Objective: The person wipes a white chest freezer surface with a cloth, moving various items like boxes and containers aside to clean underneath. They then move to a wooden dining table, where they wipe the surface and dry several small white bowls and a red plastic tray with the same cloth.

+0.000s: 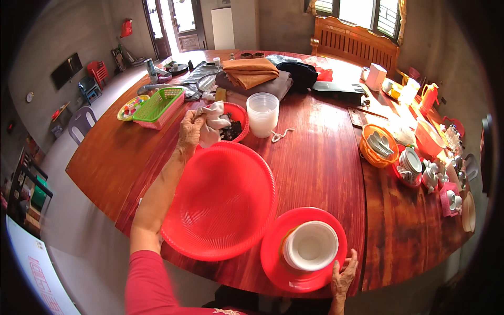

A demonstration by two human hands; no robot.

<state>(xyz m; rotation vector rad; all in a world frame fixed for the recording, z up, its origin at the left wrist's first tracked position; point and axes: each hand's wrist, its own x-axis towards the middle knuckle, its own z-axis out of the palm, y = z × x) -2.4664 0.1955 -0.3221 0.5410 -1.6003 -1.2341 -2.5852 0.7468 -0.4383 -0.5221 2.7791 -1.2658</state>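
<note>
My left hand [191, 129] reaches forward, its fingers closed on a crumpled pale cloth [212, 118]. The cloth hangs at the left side of a small red basket [242, 116] that has dark items in it. In front of that stands a large empty red plastic basket [220, 202], partly under my left forearm. At the near right, a round red tray [275, 252] carries a stack of white bowls [312, 247]. My right hand [344, 275] rests beside the tray's right rim, fingers apart and holding nothing; whether it touches the rim I cannot tell.
Stacked translucent cups [262, 113] and a white string [282, 135] lie past the large basket. Green and pink baskets [160, 107] stand at the left, folded brown cloth [249, 72] at the back. Rightward are an orange basket of spoons [375, 160], dishes [410, 160] and a red bottle [429, 97].
</note>
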